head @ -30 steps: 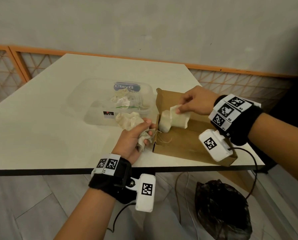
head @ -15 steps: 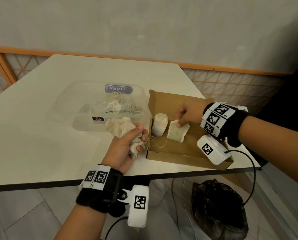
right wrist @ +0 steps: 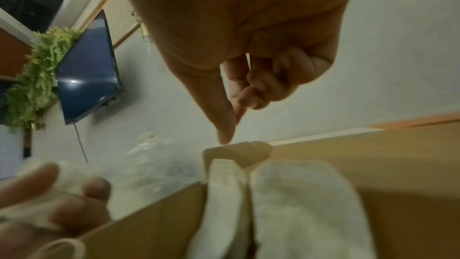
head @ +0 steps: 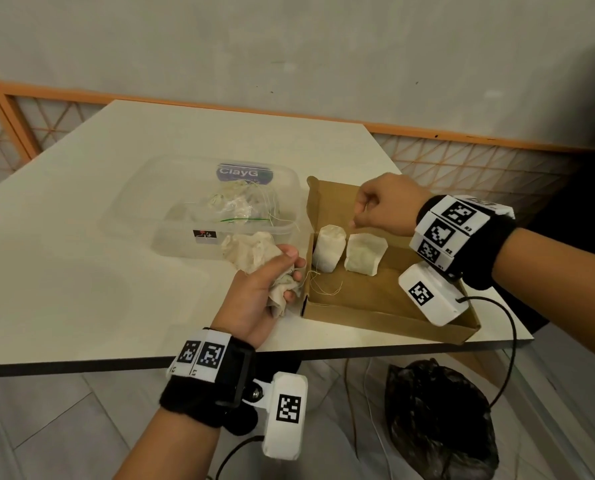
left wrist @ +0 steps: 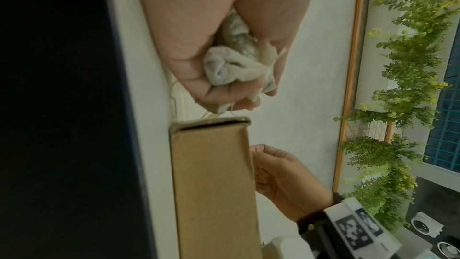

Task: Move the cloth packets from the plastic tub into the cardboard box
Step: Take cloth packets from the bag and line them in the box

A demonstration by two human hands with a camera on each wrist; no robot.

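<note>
A clear plastic tub (head: 143,202) on the white table holds several cloth packets (head: 237,206) with loose threads. To its right lies an open cardboard box (head: 375,299) with two flat packets in it, one (head: 327,247) beside the other (head: 364,253). My left hand (head: 282,275) grips a crumpled bundle of cloth packets (head: 251,249) between tub and box; the left wrist view shows the bundle (left wrist: 231,66) squeezed in the fist. My right hand (head: 358,220) hovers just above the two packets with fingers curled and nothing in it; in the right wrist view its thumb (right wrist: 224,121) points down over the packets (right wrist: 298,204).
The box sits near the table's front right corner (head: 528,337). A black plastic bag (head: 438,420) and cables lie on the floor below. An orange lattice rail (head: 462,161) runs behind the table. Bare tabletop (head: 64,271) lies left of the tub.
My right hand laid the second packet down beside the first, let go and lifted off with fingers curling in. The left hand kept its grip on the bundle.
</note>
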